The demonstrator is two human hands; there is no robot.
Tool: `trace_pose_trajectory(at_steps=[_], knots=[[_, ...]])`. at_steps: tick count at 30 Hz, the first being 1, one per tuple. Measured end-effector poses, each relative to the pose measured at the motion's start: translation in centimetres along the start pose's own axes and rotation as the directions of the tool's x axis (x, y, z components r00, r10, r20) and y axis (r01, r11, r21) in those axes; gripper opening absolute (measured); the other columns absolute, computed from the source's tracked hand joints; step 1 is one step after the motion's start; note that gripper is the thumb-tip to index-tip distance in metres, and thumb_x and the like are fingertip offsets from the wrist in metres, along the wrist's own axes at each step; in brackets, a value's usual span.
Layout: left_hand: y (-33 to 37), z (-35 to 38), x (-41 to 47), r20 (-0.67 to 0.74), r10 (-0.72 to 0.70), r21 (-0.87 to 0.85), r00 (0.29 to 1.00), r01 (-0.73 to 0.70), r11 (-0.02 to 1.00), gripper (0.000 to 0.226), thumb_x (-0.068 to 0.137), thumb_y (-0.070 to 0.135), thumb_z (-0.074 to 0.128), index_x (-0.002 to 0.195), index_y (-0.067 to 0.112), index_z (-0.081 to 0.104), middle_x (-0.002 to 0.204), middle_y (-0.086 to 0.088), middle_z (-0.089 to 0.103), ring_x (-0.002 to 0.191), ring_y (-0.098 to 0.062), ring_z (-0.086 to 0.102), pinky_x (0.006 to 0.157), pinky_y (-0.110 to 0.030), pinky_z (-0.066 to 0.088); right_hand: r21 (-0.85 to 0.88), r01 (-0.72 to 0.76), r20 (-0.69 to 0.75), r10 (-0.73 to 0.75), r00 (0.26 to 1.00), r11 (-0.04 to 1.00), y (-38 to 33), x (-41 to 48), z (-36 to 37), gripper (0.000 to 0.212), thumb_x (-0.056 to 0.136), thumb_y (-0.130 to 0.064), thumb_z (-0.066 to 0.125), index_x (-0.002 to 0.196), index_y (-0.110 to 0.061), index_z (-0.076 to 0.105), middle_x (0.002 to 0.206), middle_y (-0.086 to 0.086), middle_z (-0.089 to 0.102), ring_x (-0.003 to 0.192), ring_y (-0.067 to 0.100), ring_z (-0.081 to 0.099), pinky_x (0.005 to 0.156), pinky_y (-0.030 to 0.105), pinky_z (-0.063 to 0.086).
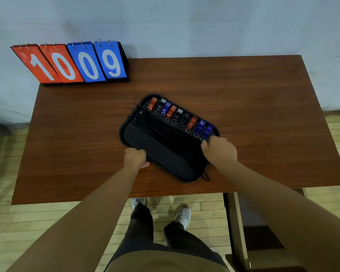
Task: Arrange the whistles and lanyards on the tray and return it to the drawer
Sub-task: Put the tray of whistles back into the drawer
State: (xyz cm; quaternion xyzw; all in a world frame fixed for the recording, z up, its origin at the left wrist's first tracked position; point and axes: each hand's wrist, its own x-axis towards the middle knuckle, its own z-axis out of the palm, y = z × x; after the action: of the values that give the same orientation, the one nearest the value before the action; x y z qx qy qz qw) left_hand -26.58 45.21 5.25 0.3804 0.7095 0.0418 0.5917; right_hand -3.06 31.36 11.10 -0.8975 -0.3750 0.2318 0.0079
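Gripping tray (145,140) edges: left hand (136,158), right hand (220,150).

Single head view; wide-angle; faces forward and down over table (243,91); from standing height

tray (157,146) on table (263,95) | left grip (135,158) holds near edge | right grip (220,150) blurred, seemingly holding | whistles (171,111) rowed

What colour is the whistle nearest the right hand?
Blue: the whistle beside the right hand, at the tray end; head view.
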Motion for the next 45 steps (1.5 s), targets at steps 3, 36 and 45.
trace_pose_trajectory(at_steps=[3, 36, 45], knots=[[-0.2, 0.9, 0.6, 0.030, -0.060, -0.051, 0.998, 0.061, 0.997, 0.054, 0.088, -0.003, 0.057, 0.139, 0.008, 0.042, 0.132, -0.016, 0.056, 0.103, -0.031, 0.065, 0.052, -0.032, 0.059, 0.162, -0.030, -0.012, 0.033, 0.999, 0.986, 0.3, 3.9, -2.0, 0.030, 0.099, -0.033, 0.044, 0.092, -0.008, 0.060, 0.091, 0.011, 0.065, 0.078, 0.029, 0.062, 0.067, 0.036, 0.052], [2.8, 0.4, 2.0, -0.213, 0.361, 0.445, 0.908, -0.239, 0.863, 0.024, 0.106, 0.026, 0.038, 0.114, 0.011, 0.056, 0.094, -0.003, 0.059, 0.067, -0.011, 0.052, 0.052, -0.026, 0.036, 0.488, -0.023, 0.137, -0.051, 0.989, 0.873, 0.3, 12.9, -0.2, 0.017, 0.096, -0.010, 0.060, 0.104, -0.009, 0.076, 0.105, 0.004, 0.074, 0.099, 0.021, 0.067, 0.093, 0.041, 0.054], [5.6, 2.2, -2.6, -0.106, 0.494, 0.485, 0.863, -0.389, 0.783, 0.025, 0.106, 0.027, 0.039, 0.109, 0.009, 0.056, 0.091, -0.004, 0.060, 0.065, -0.011, 0.052, 0.050, -0.027, 0.033, 0.586, -0.091, 0.074, 0.059, 0.996, 0.805, 5.0, 8.2, -3.8, 0.016, 0.096, -0.010, 0.063, 0.106, -0.008, 0.075, 0.099, 0.003, 0.073, 0.091, 0.019, 0.066, 0.090, 0.038, 0.055]])
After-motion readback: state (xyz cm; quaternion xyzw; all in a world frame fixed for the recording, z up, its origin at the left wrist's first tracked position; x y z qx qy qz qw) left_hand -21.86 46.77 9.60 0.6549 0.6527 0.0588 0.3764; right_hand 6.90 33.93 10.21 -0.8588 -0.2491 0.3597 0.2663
